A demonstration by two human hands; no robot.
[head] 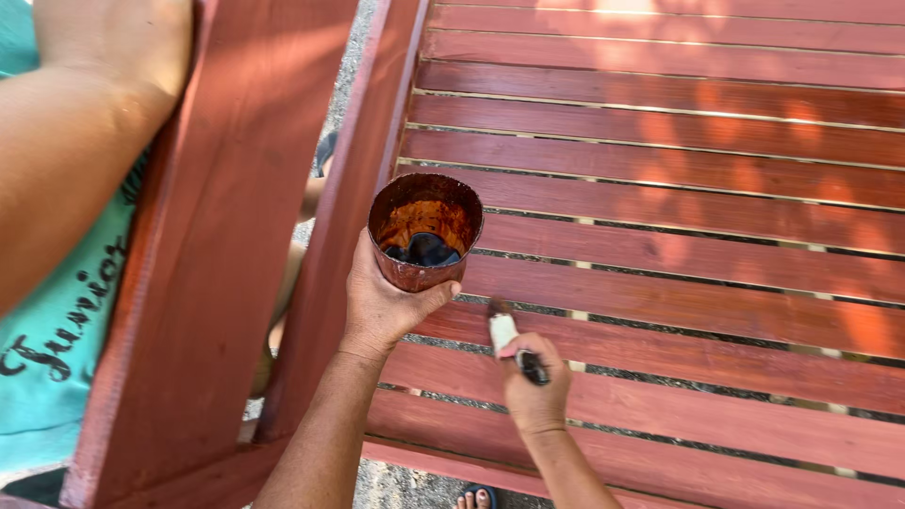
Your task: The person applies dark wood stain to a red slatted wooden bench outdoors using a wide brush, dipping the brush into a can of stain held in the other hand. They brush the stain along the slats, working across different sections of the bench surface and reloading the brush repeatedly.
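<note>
My left hand (382, 303) grips a small stain-smeared cup (424, 231) from below and holds it above the slats; dark liquid sits in its bottom. My right hand (535, 391) holds a small paintbrush (504, 332) with a pale ferrule. Its bristle tip touches a red-brown slat just right of the cup. Both hands are over the near left part of a slatted wooden seat (679, 283) stained red-brown.
A thick stained upright board (217, 254) and a second angled frame piece (349, 217) stand at the left. Another person's bare arm (66, 160) and teal shirt (57, 330) lean against the board. Gravel shows through the gaps, and a sandalled foot (476, 497) at the bottom edge.
</note>
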